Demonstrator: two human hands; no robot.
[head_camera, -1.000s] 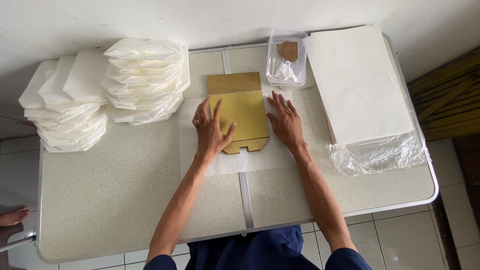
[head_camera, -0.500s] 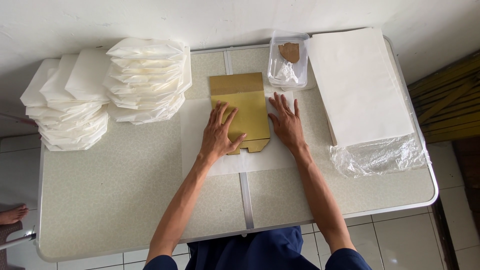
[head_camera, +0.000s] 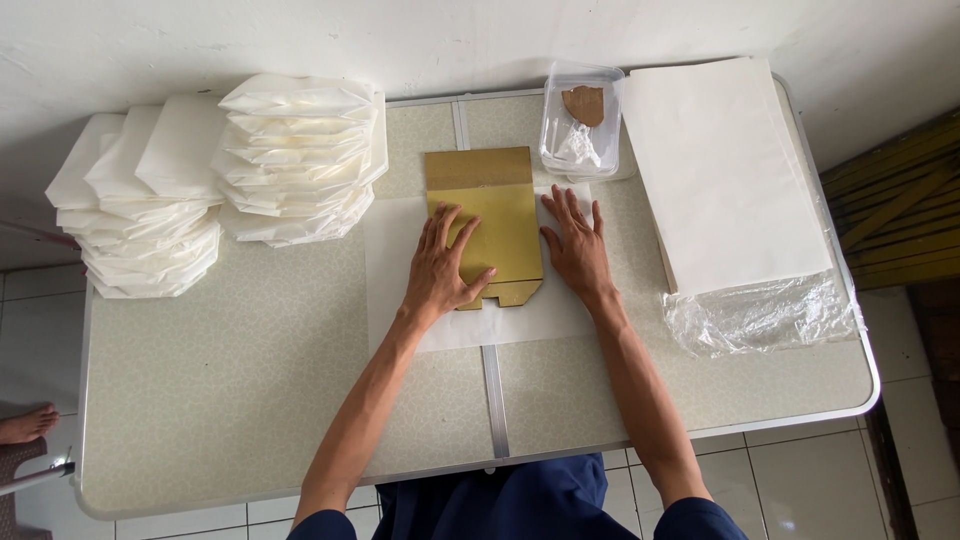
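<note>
Pressing flat on a gold cardboard template, the left hand lies with fingers spread and open, gripping nothing. The right hand rests palm-down, also open, just beside the card's right edge on the white paper sheet spread beneath it, near the middle of the folding table. Stacks of folded white paper sit at the far left, a clear plastic container beyond the card, and a pile of flat white sheets on the right
</note>
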